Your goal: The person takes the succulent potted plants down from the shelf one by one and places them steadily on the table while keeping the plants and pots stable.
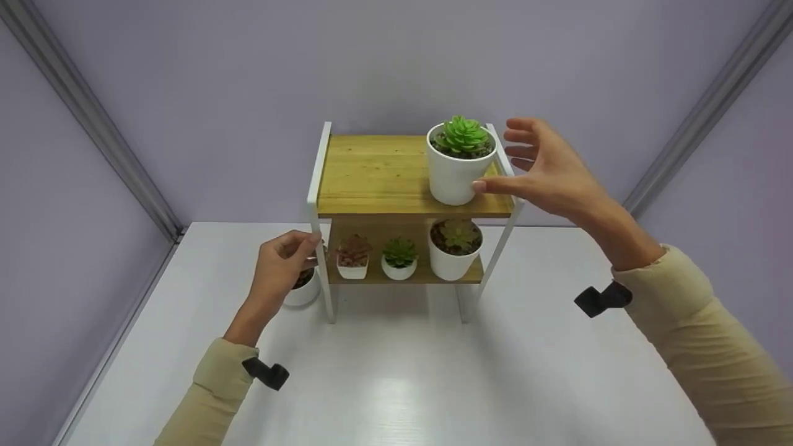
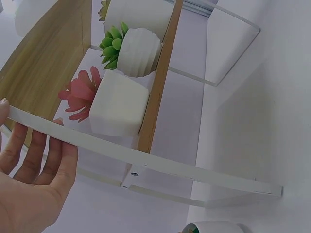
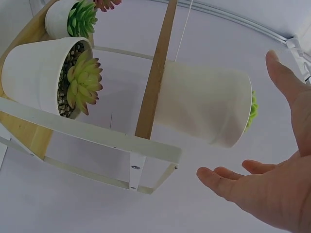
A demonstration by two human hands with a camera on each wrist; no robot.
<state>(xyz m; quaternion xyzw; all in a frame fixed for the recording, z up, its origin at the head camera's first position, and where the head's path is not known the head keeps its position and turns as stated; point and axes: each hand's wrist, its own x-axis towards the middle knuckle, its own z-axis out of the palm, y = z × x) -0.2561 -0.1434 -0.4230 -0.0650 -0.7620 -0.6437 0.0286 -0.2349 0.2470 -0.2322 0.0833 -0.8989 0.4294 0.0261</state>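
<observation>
A white pot (image 1: 451, 176) with a bright green succulent (image 1: 463, 134) stands at the right end of the shelf's top board (image 1: 378, 170). My right hand (image 1: 551, 170) is beside it, thumb and fingers spread apart; in the right wrist view the hand (image 3: 272, 184) shows a gap from the pot (image 3: 206, 104). My left hand (image 1: 282, 263) holds the shelf's white left front post (image 1: 320, 248). In the left wrist view, the left hand's fingers (image 2: 36, 160) pass behind that post (image 2: 97, 144), with the thumb on the near side.
On the lower board (image 1: 376, 281) stand a red succulent (image 1: 353, 251), a small green succulent (image 1: 399, 251) and a larger potted succulent (image 1: 455, 254). Another white pot (image 1: 302, 292) is on the white table (image 1: 396, 384), left of the shelf, partly behind my left hand. Pale walls (image 1: 396, 62) enclose the table.
</observation>
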